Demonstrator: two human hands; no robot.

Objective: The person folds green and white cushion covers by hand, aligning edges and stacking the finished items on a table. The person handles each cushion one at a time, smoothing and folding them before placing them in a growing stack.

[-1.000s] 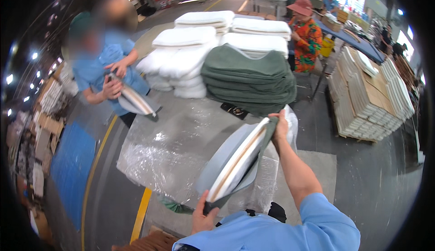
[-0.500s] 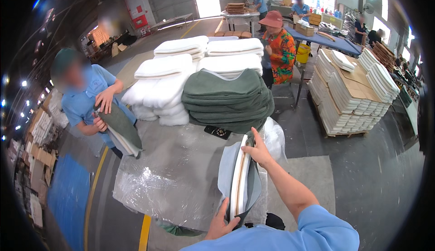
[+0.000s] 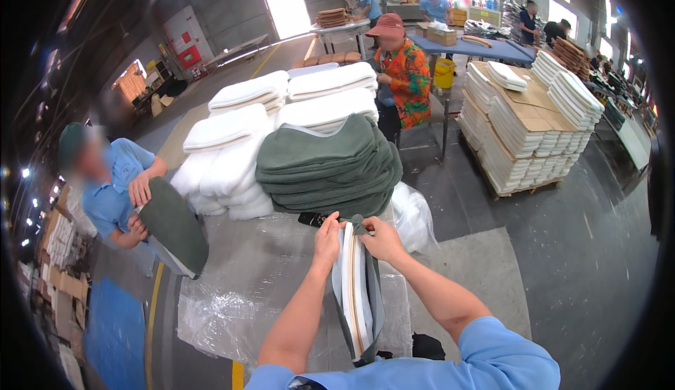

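The person wears a light-blue short-sleeved shirt (image 3: pixel 443 372).

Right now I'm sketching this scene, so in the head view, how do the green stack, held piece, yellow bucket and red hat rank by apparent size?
1. Green stack
2. Held piece, though nearer the camera
3. Yellow bucket and red hat: too alike to rank

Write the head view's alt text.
The right hand pinches a green cover at the far end of a white pad, beside the left hand, over a plastic-wrapped table. Behind lie a green fabric stack and white padding; at left, a coworker holds a green piece.
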